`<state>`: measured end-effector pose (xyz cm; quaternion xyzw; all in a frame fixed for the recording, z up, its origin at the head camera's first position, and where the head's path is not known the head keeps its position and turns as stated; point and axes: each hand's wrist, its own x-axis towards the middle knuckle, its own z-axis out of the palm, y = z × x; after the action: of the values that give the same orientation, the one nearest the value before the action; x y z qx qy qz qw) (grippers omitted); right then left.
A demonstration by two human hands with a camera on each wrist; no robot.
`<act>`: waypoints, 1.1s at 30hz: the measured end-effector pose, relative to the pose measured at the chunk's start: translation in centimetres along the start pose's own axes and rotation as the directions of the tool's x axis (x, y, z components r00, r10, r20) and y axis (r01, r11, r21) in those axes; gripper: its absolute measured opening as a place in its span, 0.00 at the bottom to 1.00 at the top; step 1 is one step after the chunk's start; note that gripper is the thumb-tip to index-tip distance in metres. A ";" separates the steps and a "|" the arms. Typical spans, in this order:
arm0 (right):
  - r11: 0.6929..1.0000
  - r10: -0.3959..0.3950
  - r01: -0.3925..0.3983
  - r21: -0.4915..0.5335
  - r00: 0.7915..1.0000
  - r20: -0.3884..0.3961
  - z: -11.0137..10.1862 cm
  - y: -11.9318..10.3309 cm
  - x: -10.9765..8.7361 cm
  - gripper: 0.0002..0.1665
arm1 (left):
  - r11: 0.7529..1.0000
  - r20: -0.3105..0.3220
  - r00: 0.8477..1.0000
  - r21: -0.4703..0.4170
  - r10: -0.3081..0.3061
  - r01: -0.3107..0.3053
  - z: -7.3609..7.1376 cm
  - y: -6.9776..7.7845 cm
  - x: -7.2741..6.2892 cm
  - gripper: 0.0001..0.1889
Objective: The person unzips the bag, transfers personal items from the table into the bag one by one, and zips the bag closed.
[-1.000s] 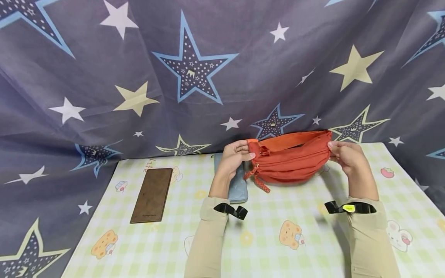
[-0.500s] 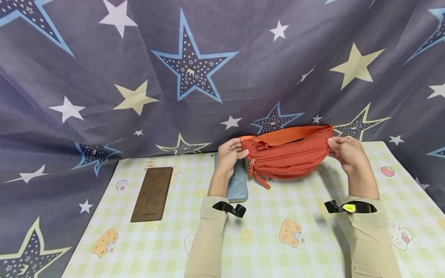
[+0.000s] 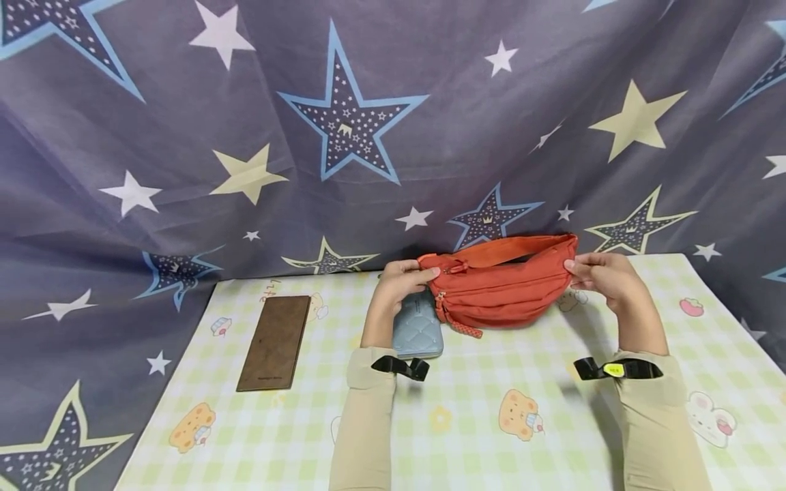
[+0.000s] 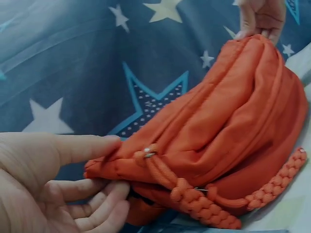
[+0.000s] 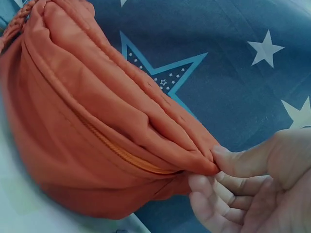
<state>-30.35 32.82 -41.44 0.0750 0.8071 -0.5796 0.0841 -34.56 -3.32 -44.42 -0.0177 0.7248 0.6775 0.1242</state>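
Observation:
Between the two hands hangs a red-orange waist bag [image 3: 503, 290] with a strap along its top and braided zipper pulls [image 4: 204, 208] at its left end. My left hand [image 3: 396, 290] pinches the left corner between thumb and fingers. The right hand [image 3: 614, 279] pinches the opposite corner, as the right wrist view shows with the thumb on top and fingers beneath. A light blue quilted wallet [image 3: 419, 326] lies on the table under the bag's left end, partly covered by the bag and my left hand. Whether the bag's bottom touches the table I cannot tell.
A flat brown wallet [image 3: 274, 343] lies on the left part of the table. The table [image 3: 454, 450] has a green checked cloth with cartoon prints. Directly behind it hangs a dark star-patterned curtain [image 3: 368, 225].
Both hands raise the bag slightly, then lower it a little and shift it left. More of the blue wallet's front part now shows beside the left wrist.

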 end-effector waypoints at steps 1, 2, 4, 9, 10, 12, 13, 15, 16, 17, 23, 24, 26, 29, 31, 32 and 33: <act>1.000 0.006 -0.006 -0.009 1.000 0.003 0.0 0.0 0.0 0.29 | 1.000 -0.006 1.000 0.002 0.000 0.000 0.1 0.0 0.0 0.24; 1.000 0.013 -0.013 -0.020 1.000 0.004 0.0 0.1 -0.1 0.29 | 1.000 -0.009 1.000 -0.004 -0.001 0.000 0.2 0.0 0.1 0.24; 0.999 0.027 -0.027 -0.028 1.000 0.004 -0.1 0.2 -0.1 0.28 | 0.999 -0.007 1.000 -0.030 -0.013 0.013 0.3 -0.1 0.3 0.22; 0.998 0.059 -0.059 -0.037 0.998 0.003 -0.3 0.5 -0.3 0.18 | 0.990 0.047 0.996 -0.116 -0.076 0.081 0.1 -0.5 0.5 0.20; 0.997 0.064 -0.064 -0.040 0.998 0.003 -0.3 0.6 -0.3 0.16 | 0.987 0.064 0.994 -0.131 -0.088 0.096 0.0 -0.6 0.6 0.19; 0.996 0.074 -0.073 -0.042 0.997 0.000 -0.4 0.7 -0.3 0.13 | 0.979 0.100 0.989 -0.162 -0.110 0.125 0.0 -0.8 0.8 0.17; 0.996 0.076 -0.076 -0.043 0.997 -0.004 -0.3 0.8 -0.3 0.12 | 0.974 0.114 0.986 -0.180 -0.120 0.139 0.0 -0.9 0.9 0.18; 0.995 0.077 -0.078 -0.054 0.997 -0.023 -0.2 0.8 -0.1 0.11 | 0.962 0.133 0.982 -0.220 -0.134 0.161 0.1 -1.1 1.2 0.20; 0.995 0.075 -0.077 -0.065 0.997 -0.035 -0.1 0.8 -0.1 0.11 | 0.957 0.136 0.981 -0.237 -0.137 0.166 0.2 -1.2 1.3 0.21; 0.994 0.075 -0.079 -0.082 0.996 -0.049 0.0 0.8 0.0 0.11 | 0.953 0.137 0.981 -0.252 -0.136 0.167 0.4 -1.2 1.5 0.21; 0.968 0.110 -0.133 -0.212 0.987 -0.115 0.4 0.4 0.1 0.15 | 0.947 0.115 0.986 -0.283 -0.122 0.150 1.5 -0.9 1.7 0.22; 0.965 0.118 -0.143 -0.221 0.986 -0.120 0.4 0.4 0.1 0.15 | 0.948 0.110 0.986 -0.282 -0.123 0.150 1.6 -0.8 1.6 0.21; 0.964 0.123 -0.148 -0.222 0.985 -0.125 0.4 0.4 0.0 0.15 | 0.949 0.102 0.988 -0.279 -0.119 0.144 1.8 -0.7 1.4 0.21; 0.971 0.093 -0.120 -0.205 0.986 -0.137 0.6 0.6 0.0 0.13 | 0.949 0.093 0.989 -0.282 -0.116 0.138 2.0 -0.6 1.0 0.21; 0.976 0.065 -0.095 -0.197 0.986 -0.154 0.8 0.7 0.1 0.13 | 0.948 0.084 0.990 -0.288 -0.115 0.135 2.1 -0.4 0.7 0.21; 0.977 0.051 -0.083 -0.196 0.985 -0.162 0.9 0.8 0.1 0.13 | 0.947 0.078 0.990 -0.291 -0.115 0.133 2.1 -0.3 0.6 0.21; 0.978 0.040 -0.073 -0.197 0.985 -0.169 1.0 0.8 0.2 0.13 | 0.946 0.073 0.991 -0.297 -0.115 0.132 2.1 -0.2 0.6 0.21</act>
<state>-30.28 32.12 -42.54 0.1365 0.8635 -0.4837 0.0411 -34.77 -1.15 -44.83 -0.0634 0.6067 0.7712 0.1821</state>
